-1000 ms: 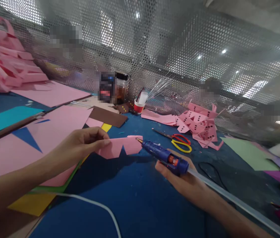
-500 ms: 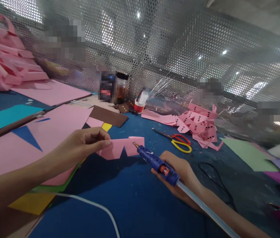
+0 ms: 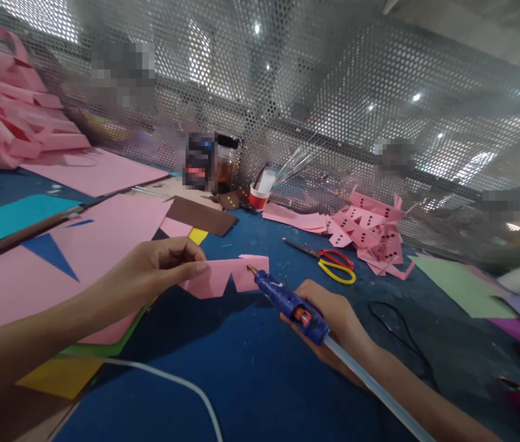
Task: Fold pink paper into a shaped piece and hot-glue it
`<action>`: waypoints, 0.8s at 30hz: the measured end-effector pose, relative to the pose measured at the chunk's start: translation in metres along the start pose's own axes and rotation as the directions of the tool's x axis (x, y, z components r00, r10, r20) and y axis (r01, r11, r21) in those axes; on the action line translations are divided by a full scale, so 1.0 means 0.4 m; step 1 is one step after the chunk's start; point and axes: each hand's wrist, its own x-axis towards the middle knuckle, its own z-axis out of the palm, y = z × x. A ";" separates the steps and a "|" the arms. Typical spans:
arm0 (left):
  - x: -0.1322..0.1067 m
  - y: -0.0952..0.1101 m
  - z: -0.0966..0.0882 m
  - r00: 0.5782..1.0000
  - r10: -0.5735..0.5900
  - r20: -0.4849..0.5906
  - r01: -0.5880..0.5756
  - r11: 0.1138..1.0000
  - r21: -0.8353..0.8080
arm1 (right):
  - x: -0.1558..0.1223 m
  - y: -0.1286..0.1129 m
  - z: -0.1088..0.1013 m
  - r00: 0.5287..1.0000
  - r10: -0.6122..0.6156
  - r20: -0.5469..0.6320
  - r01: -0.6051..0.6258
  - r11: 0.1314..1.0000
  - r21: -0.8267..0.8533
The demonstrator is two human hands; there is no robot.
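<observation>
Between thumb and fingers, my left hand (image 3: 167, 264) pinches the left end of a small pink paper piece (image 3: 216, 279) with a notch cut in its lower edge. The piece is held above the blue tabletop. My right hand (image 3: 328, 313) is wrapped round a blue glue gun (image 3: 290, 304), its metal nozzle at the right part of the paper; whether it touches is hard to tell. A long clear glue stick (image 3: 370, 383) sticks out of the gun's back end. Beyond the hands lie scissors (image 3: 336, 267) with red and yellow handles.
Pink sheets (image 3: 116, 227) lie on the left, below a heap of folded pink strips (image 3: 15, 116). Dotted pink pieces (image 3: 370, 227) are piled at the back right. A red-and-white cup (image 3: 258, 197) stands before the perforated metal screen (image 3: 287, 80). A white cable (image 3: 172, 377) crosses the front.
The glue gun's rear has shifted very slightly left, with its nozzle still by the pink paper piece. My left hand keeps its pinch, and the paper's lower edge sits marginally lower.
</observation>
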 end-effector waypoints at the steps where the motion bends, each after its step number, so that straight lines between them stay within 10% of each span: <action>1: 0.000 -0.001 0.000 1.000 -0.002 0.000 0.002 1.000 0.003 | 0.000 0.001 0.001 1.000 -0.007 -0.021 0.007 1.000 0.002; 24: 0.002 0.000 -0.007 1.000 0.023 -0.005 -0.022 0.999 0.025 | -0.002 -0.011 -0.008 1.000 0.014 0.012 -0.014 1.000 0.013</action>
